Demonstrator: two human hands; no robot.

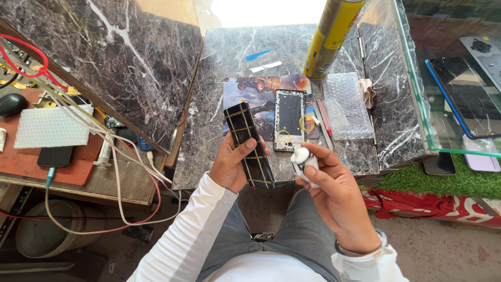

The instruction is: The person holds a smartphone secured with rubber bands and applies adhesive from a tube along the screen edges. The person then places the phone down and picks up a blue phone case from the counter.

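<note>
You sit at a dark marble-patterned worktop (pixel 229 57) in bright daylight, with a glass display case (pixel 417 99) on your right and a cluttered wooden bench (pixel 104 183) of cables and chargers on your left. On the worktop a printed mat (pixel 250 94) lies before you, a tall yellow spray can (pixel 331 36) stands behind it, and a sheet of bubble wrap (pixel 347 104) rests beside the mat. On the mat lies an opened phone frame (pixel 289 119), face up, with a small yellow ring next to it.

Your left hand (pixel 232 164) is closed round a black phone panel (pixel 249 145) bound with thin bands; the thumb lies across its face and the fingers wrap behind, and the panel stands tilted above the table edge, just in front of the frame. Your right hand (pixel 334 193) is curled round a small white tube (pixel 303 162), its capped end pointing toward the panel and near it, though I cannot tell whether they touch.

To do this well, I judge you should brace the panel steadily, keep your thumb off the edge you are treating, bring the tube tip close, and squeeze lightly so only a thin, even line comes out. Work over the mat, not your lap.
</note>
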